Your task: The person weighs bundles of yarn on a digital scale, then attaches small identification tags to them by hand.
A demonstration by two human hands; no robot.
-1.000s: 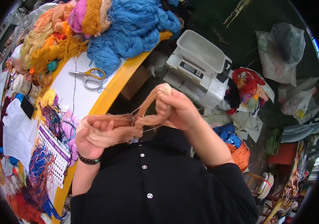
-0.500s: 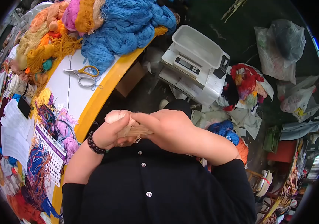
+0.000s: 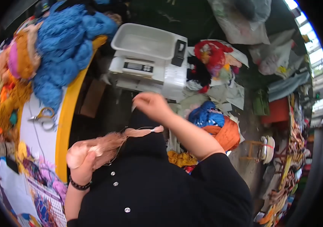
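Note:
My left hand (image 3: 83, 168) is closed round a skein of pale pink thread (image 3: 106, 145), held in front of my black shirt. The skein's tied, narrow end stretches right toward the middle of the view, with a white band near its tip. Above that end, apart from it, is my right hand (image 3: 153, 107). Its fingers are bent and pinched together; whatever is between them, if anything, is too small to name. A dark beaded bracelet circles my left wrist.
A white scale (image 3: 138, 68) with a tray stands ahead. To the left, a yellow-edged table (image 3: 66, 140) bears blue yarn (image 3: 57, 49), other coloured yarn and scissors (image 3: 44, 119). Blue cloth (image 3: 207, 114) and orange cloth (image 3: 227, 133) lie at the right, near a stool (image 3: 258, 149).
My hands were together and have moved apart, the left one down and leftward. The pink skein now shows at full length between them. The view has turned to the right.

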